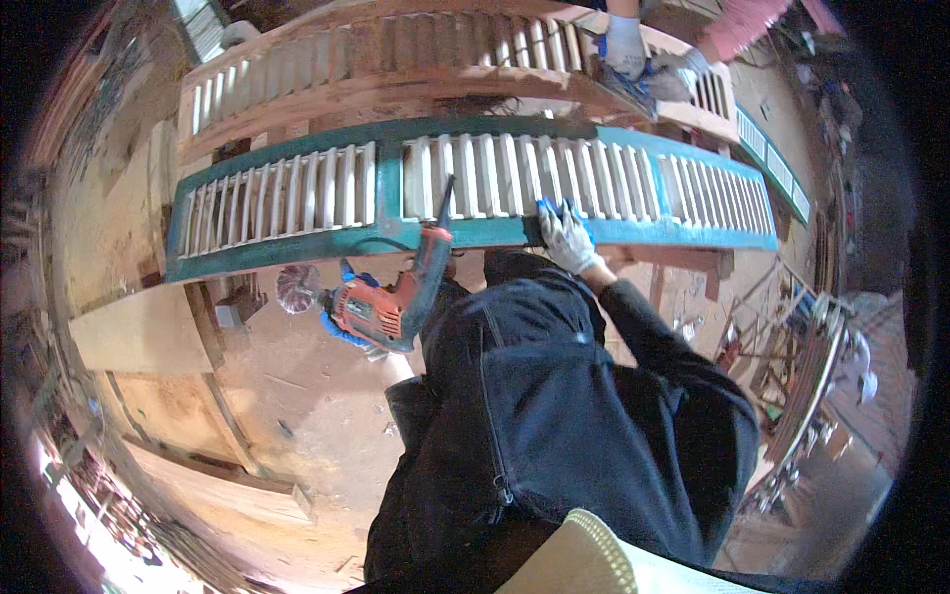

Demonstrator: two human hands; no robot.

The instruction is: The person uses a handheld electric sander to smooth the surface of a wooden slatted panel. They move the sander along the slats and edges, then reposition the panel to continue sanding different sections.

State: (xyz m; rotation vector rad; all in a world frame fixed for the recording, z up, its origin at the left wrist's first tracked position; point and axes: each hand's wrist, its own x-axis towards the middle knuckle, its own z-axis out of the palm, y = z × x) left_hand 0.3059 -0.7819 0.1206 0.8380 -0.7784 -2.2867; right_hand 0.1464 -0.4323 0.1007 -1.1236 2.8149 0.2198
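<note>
My left hand [339, 328], in a white and blue work glove, is wrapped round a red and black power drill [376, 309]. A round, bristly sanding wheel [299, 288] is fitted at its front, and its black cord rises over the panel. The drill hangs just in front of a long louvered shutter [389, 188] with a teal frame and pale, bare slats. On the shutter's near rail lies my gloved right hand [567, 238], fingers stretched toward the slats. A small dark patch beside that hand is too unclear to name.
Beyond lies a second, brownish louvered shutter [396, 94], where a co-worker's gloved hands [648, 74] work at its right end. Wooden boards [148, 332] lie at the left. Another teal shutter [775, 163] stands at the far right, above scattered scrap.
</note>
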